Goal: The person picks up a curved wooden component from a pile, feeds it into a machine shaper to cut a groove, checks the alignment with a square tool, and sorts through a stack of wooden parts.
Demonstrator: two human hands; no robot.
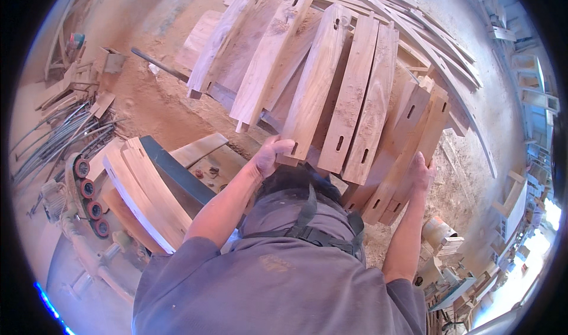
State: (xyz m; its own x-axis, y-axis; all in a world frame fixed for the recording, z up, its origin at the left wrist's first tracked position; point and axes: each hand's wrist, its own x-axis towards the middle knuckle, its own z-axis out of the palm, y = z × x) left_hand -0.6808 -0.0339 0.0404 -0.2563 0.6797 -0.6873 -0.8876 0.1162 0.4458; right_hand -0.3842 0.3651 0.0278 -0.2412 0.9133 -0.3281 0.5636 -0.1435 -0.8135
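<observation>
- Head view, the load: a stack of curved wooden slats (331, 92) with mortise slots cut near their ends lies fanned out in front of the person's chest, their near ends toward the body and the far ends running up toward a bigger heap of bent strips (414, 27).
- Head view, handling: the slats look stiff and hard, sawn solid timber. As a bundle they are probably heavy and prone to slide over one another, since the faces are smooth and dusty. A hold at the near ends, from both sides, seems the soundest place; the slotted ends could chip if knocked.
- Head view, left hand (271, 154): the arm reaches forward and up, elbow bent, fingers curled around the near end of a pale slat at the left of the stack, gripping it.
- Head view, right hand (421, 170): the forearm rises nearly straight, the palm pressed flat against the outer edge of the darker slats at the right; fingers lie extended along the wood, bracing rather than wrapping.
- Head view, surroundings: more curved pieces (142, 187) rest on a machine counter (177, 181) at the left, above a sawdust-covered floor (160, 110).
</observation>
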